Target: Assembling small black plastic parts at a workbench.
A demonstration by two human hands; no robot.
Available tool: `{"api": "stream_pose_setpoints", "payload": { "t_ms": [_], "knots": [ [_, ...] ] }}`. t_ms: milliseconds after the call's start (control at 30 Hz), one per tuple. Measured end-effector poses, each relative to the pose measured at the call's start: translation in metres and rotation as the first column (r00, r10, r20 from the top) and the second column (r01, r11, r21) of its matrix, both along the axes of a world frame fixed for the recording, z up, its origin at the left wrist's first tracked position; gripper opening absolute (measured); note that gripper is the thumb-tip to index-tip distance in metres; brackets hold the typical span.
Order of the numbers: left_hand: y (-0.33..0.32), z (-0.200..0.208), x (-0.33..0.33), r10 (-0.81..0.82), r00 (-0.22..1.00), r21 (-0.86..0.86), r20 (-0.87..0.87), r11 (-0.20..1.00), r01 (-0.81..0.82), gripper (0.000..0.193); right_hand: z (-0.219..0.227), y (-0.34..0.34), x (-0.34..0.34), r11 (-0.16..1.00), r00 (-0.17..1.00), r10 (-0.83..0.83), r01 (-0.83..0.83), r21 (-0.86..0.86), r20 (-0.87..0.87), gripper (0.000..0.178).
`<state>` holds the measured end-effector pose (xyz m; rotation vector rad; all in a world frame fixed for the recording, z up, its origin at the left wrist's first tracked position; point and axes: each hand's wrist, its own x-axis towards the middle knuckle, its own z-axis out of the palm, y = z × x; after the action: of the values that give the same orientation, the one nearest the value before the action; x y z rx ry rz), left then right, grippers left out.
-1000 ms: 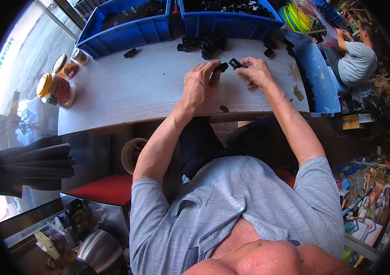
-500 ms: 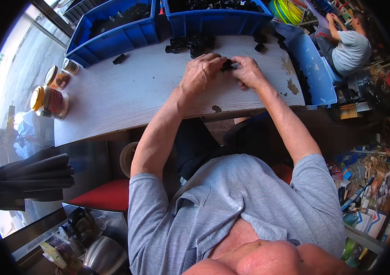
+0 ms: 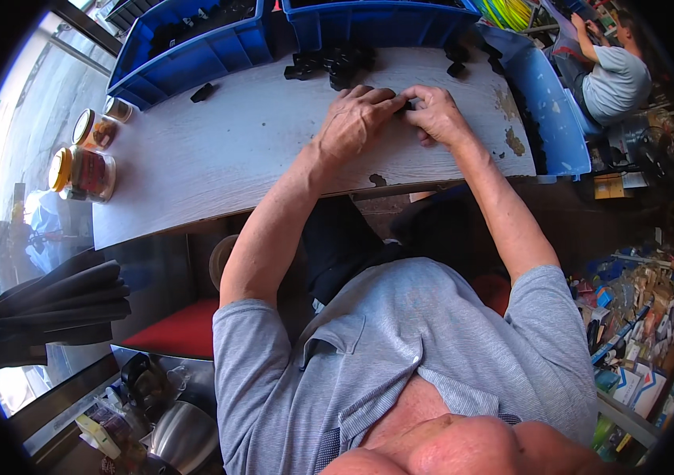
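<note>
Black part (image 3: 409, 105) lies between left hand (image 3: 355, 119) and right hand (image 3: 437, 117), toward right edge of table (image 3: 218, 158); right pinches it; left's grip unclear; long axis hidden.

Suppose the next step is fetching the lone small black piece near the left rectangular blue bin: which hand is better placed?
Probably the left hand: it is nearer that lone small black piece, while the right hand lies farther off. Both hands meet at a small dark part, though.

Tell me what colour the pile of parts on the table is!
Black; the pile shows best in the head view.
</note>
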<state>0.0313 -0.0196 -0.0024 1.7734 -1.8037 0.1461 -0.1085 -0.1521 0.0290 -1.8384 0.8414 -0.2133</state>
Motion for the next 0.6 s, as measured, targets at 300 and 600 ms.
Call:
{"api": "stream_pose_setpoints", "payload": {
  "t_ms": [300,600],
  "knots": [
    [0.010,0.002,-0.011,0.071,0.995,0.000,0.068,0.997,-0.071,0.050,0.001,-0.003,0.000,1.000,0.999,0.013,-0.012,0.008,-0.037,0.034],
    [0.019,0.007,-0.023,0.122,0.991,-0.027,0.049,0.992,-0.121,0.045,0.009,0.004,-0.001,0.999,0.997,0.044,-0.045,-0.024,-0.058,0.034]
  ]
}}
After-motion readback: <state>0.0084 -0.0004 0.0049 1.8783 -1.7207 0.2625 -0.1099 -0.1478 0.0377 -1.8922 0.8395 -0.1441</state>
